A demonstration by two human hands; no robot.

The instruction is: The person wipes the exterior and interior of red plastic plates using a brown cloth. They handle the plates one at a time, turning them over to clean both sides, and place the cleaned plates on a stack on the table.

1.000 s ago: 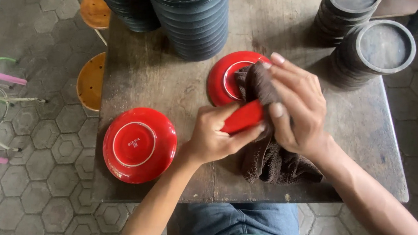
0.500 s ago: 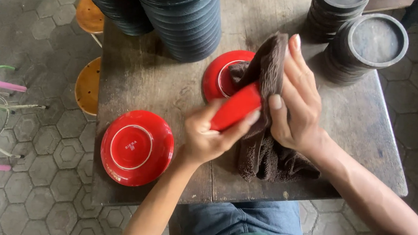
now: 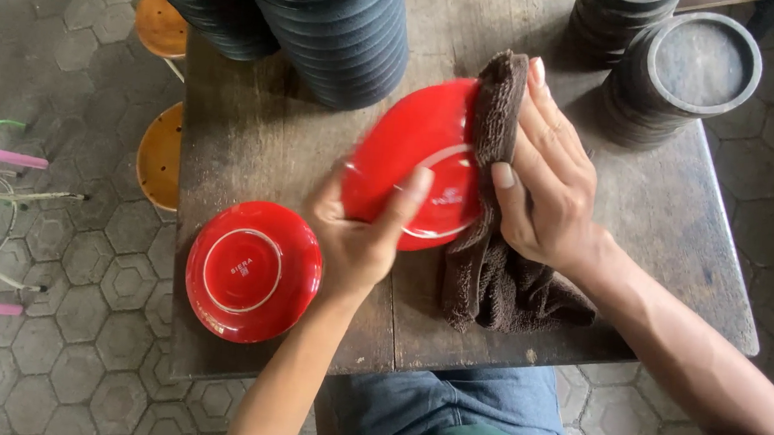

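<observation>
My left hand point(image 3: 357, 243) grips the near-left rim of a red plate point(image 3: 402, 145), held tilted just above the wooden table point(image 3: 255, 134), its underside with a white ring facing me. My right hand point(image 3: 545, 193) presses a dark brown cloth point(image 3: 501, 291) around the plate's right edge, fingers stretched along the fold. The rest of the cloth hangs down onto the table near the front edge. Motion blurs the plate. Whether another red plate lies under it, I cannot tell.
A second red plate point(image 3: 254, 271) lies upside down at the table's front left. Tall stacks of dark bowls point(image 3: 329, 20) stand at the back. Two stacks of dark round lids point(image 3: 683, 75) stand at the back right. Orange stools point(image 3: 162, 154) sit on the tiled floor to the left.
The plate has turned from edge-on to showing its underside. My right hand and the cloth have slid from the top round to its right edge.
</observation>
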